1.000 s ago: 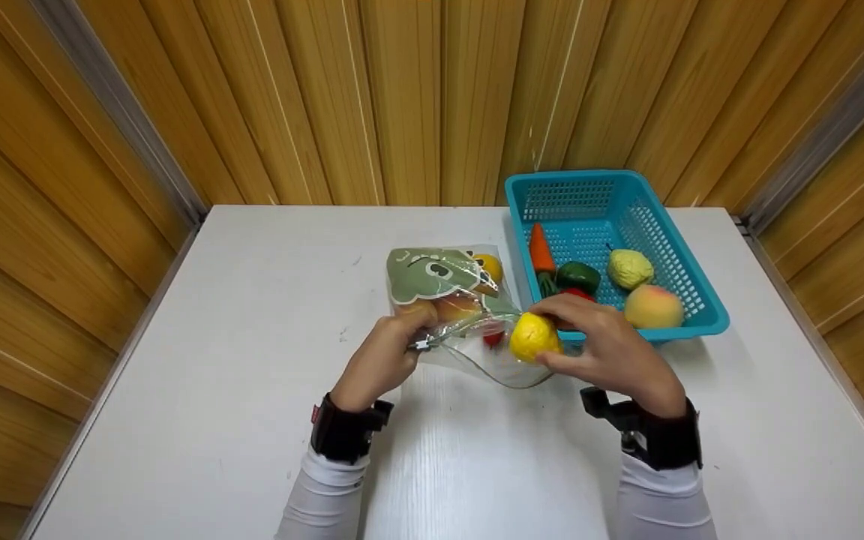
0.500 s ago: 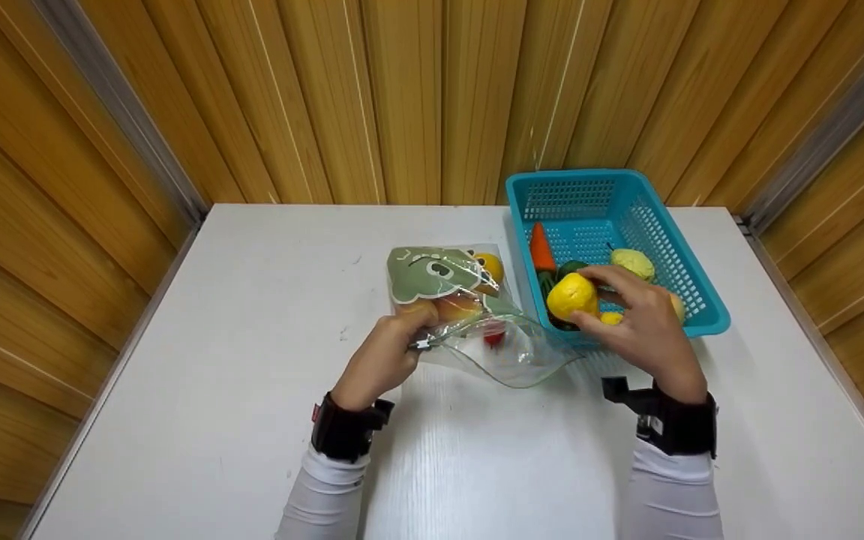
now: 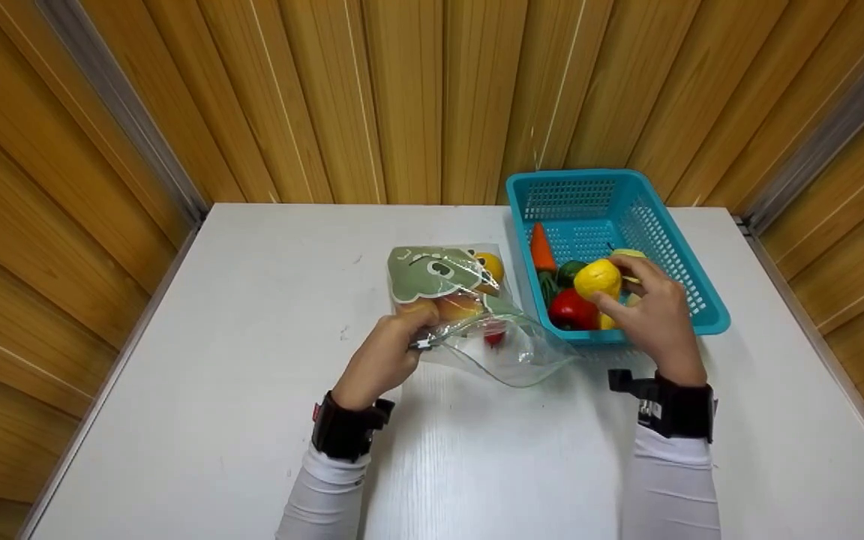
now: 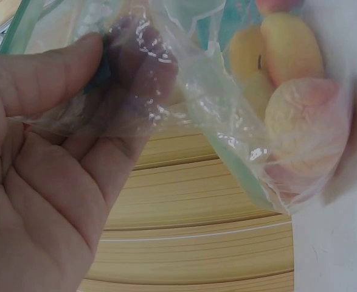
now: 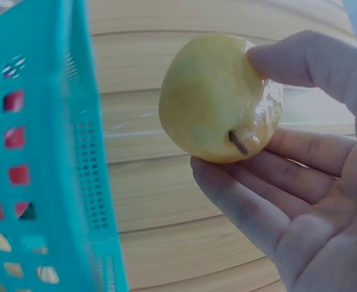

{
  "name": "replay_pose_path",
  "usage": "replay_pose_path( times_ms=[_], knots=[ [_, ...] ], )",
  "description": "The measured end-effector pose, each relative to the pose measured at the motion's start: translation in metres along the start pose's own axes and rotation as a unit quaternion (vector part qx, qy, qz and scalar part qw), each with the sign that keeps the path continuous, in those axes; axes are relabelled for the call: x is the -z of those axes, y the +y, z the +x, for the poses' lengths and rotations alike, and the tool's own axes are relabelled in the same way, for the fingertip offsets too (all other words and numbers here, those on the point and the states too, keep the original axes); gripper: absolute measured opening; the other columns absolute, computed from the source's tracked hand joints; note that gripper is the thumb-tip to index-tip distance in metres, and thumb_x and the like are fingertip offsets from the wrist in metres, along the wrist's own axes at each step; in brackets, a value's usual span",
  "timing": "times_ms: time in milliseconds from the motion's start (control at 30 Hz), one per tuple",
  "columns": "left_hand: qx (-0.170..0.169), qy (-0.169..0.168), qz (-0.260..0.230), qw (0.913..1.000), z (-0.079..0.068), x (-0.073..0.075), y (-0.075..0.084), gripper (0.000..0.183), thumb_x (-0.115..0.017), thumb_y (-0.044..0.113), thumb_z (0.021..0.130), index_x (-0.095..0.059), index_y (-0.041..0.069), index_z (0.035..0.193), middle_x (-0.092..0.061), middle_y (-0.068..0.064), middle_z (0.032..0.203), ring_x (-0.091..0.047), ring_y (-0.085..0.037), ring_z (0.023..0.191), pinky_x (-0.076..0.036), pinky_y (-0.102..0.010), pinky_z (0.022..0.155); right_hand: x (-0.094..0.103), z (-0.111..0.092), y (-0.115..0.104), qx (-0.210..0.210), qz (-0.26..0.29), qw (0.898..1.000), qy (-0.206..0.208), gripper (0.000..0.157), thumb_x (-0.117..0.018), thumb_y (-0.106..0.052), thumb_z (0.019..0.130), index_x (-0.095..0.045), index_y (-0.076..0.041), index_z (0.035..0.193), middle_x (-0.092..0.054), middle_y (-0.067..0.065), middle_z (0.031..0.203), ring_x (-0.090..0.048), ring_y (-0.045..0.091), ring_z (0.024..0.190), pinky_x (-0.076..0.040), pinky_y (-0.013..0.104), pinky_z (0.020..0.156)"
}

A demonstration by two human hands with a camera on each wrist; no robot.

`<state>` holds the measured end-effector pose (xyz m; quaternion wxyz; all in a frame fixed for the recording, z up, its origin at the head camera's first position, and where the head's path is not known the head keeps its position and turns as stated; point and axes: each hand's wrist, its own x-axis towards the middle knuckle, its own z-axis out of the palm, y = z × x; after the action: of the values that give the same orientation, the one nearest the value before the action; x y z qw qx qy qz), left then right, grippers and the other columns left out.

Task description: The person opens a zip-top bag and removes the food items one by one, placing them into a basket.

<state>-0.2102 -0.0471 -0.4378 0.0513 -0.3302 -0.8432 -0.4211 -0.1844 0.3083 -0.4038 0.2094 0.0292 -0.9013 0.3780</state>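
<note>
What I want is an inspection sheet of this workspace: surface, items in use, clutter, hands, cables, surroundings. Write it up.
Surface: white table, a few small dark marks.
Items in use: clear bag with green print, mouth gaping, fruit inside; yellow fruit; blue basket holding a carrot and other produce.
Clutter: nothing seen.
Hands: left hand grips the bag's edge; right hand holds the yellow fruit.
Cables: nothing seen.
Surroundings: wood-look panels, gray strips at the corners.
</note>
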Motion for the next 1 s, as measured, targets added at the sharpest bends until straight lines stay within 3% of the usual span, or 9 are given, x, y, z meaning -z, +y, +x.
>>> replay_pose_path(
  times_ms=[167, 267, 600, 1000],
  knots=[
    [-0.001, 0.000, -0.002, 1.0000, 0.000, 0.000, -0.001, 0.042, -0.052, -0.026, 0.071, -0.063, 0.008, 0.093, -0.062, 0.002, 0.085, -0.055, -0.014, 0.077, -0.050, -0.031, 0.070, -0.003, 0.003, 0.011, -0.028, -0.012, 1.000, -0.001, 0.050, -0.077, -0.008, 0.091, -0.059, 0.007, 0.136, -0.059, 0.026, 0.136, -0.063, 0.045, 0.119, -0.052, 0.052, 0.096],
    [0.001, 0.000, -0.001, 1.0000, 0.000, 0.000, -0.001, 0.043, -0.051, -0.026, 0.070, -0.064, 0.008, 0.093, -0.062, 0.002, 0.084, -0.055, -0.014, 0.076, -0.049, -0.031, 0.069, -0.005, 0.005, 0.016, -0.044, -0.019, 0.999, -0.003, 0.051, -0.075, -0.008, 0.092, -0.058, 0.009, 0.136, -0.058, 0.029, 0.136, -0.062, 0.047, 0.119, -0.051, 0.057, 0.097],
    [0.002, 0.000, -0.007, 1.0000, -0.001, 0.001, 0.000, 0.042, -0.052, -0.026, 0.071, -0.063, 0.008, 0.093, -0.063, 0.002, 0.085, -0.056, -0.014, 0.077, -0.051, -0.033, 0.070, -0.012, 0.009, 0.036, -0.077, -0.070, 0.994, -0.009, 0.052, -0.074, -0.010, 0.090, -0.056, 0.012, 0.135, -0.058, 0.033, 0.127, -0.056, 0.046, 0.109, -0.049, 0.060, 0.098],
    [-0.003, 0.005, -0.005, 1.0000, 0.000, 0.000, 0.000, 0.041, -0.052, -0.026, 0.072, -0.064, 0.008, 0.092, -0.062, 0.002, 0.084, -0.055, -0.012, 0.076, -0.050, -0.029, 0.069, -0.017, 0.014, 0.047, -0.138, -0.102, 0.983, -0.072, 0.059, -0.067, -0.012, 0.094, -0.046, 0.013, 0.144, -0.047, 0.037, 0.142, -0.046, 0.050, 0.122, -0.036, 0.066, 0.110]
  ],
)
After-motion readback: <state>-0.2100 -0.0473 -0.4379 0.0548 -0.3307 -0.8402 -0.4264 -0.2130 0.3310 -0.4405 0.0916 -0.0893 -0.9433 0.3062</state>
